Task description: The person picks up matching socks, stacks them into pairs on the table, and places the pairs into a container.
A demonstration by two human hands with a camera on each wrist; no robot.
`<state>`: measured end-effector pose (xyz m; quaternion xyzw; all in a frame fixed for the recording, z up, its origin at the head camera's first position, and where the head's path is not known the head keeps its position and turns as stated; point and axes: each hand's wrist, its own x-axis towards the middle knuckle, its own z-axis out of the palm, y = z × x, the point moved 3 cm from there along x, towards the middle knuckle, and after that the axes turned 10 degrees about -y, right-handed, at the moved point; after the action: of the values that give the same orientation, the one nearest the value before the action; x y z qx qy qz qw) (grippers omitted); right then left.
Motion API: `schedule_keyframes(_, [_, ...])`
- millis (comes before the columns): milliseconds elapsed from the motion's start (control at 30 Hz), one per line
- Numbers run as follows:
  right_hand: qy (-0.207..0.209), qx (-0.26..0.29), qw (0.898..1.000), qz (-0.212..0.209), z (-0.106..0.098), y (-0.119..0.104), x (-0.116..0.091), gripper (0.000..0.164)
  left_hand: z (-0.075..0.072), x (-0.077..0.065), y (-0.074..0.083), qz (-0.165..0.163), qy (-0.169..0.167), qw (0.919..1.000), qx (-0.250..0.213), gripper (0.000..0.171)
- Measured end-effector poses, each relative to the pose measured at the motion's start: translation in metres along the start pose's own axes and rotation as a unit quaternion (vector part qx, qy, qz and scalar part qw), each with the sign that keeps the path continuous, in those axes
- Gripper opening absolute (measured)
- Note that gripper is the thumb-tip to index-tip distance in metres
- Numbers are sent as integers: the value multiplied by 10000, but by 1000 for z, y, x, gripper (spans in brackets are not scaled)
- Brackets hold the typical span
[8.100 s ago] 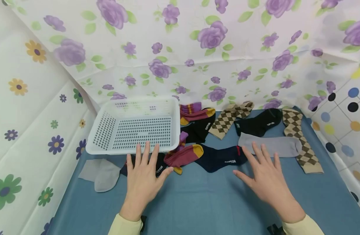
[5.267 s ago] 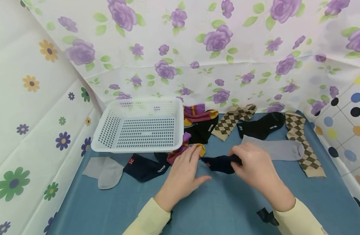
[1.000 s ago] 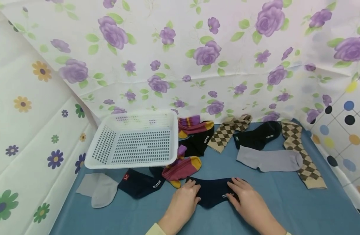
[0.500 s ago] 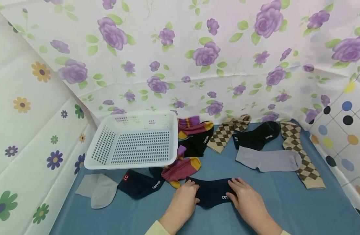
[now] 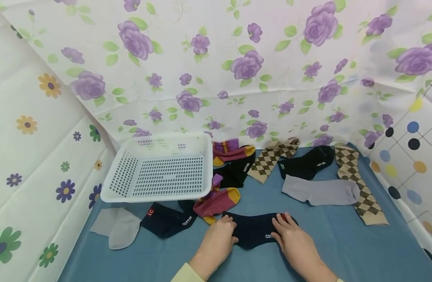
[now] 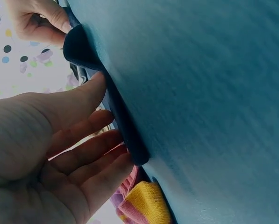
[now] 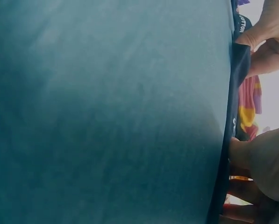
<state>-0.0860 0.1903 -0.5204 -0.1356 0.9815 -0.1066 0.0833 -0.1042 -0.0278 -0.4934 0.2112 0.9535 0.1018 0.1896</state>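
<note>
A navy sock with white COTTON lettering lies sideways on the blue cloth near me. At its left end my left hand holds the edge between thumb and fingers. My right hand grips the right end, covering part of the lettering; a bit of red shows by its fingertips. In the left wrist view the navy sock has a raised fold between the hands. A second navy sock with a red LC mark lies to the left, beside a maroon, yellow-toed sock.
A white perforated basket stands at the back left. Grey, black, argyle and lavender-grey socks lie around, with another argyle sock at right. Patterned curtains enclose the back and sides.
Earlier both hands hovered spread; then the right hand lifted the navy sock from the row. It now lies nearer me between both hands. Over the last second the right fingers shifted slightly, uncovering red.
</note>
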Motion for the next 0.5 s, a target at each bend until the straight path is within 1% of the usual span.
schedule_keyframes(67, [6, 4, 10000, -17, 0, 0, 1, 45, -1, -2, -1, 46, 50, 10000, -21, 33])
schedule_keyframes(133, [-21, -33, 10000, -18, 1, 0, 1, 45, -4, -7, -3, 150, 276, 9995, -68, 33])
schedule_keyframes(167, [-58, -69, 10000, -11, 2, 0, 1, 45, -6, -10, -5, 215, 463, 9987, -92, 33])
schedule_keyframes(233, [-157, -150, 9998, 22, 3, 0, 1, 46, -12, -17, -12, 350, 954, 9946, -209, 31])
schedule_keyframes(300, [-248, -231, 9994, 60, 4, -1, 0, 46, -20, -27, -22, 408, 1558, 9865, -284, 29])
schedule_keyframes(367, [-296, -283, 9991, 63, 4, -1, 0, 46, -29, -36, -36, 317, 2068, 9774, -292, 27])
schedule_keyframes(400, [-288, -307, 9991, 52, 3, -1, 0, 46, -34, -40, -44, 247, 2259, 9734, -292, 26])
schedule_keyframes(467, [-205, -351, 9992, -2, 2, -1, 1, 46, -42, -49, -60, -8, 2479, 9685, -218, 27])
schedule_keyframes(500, [-147, -358, 9992, -33, 1, -1, 1, 46, -46, -53, -68, -147, 2509, 9678, -149, 28])
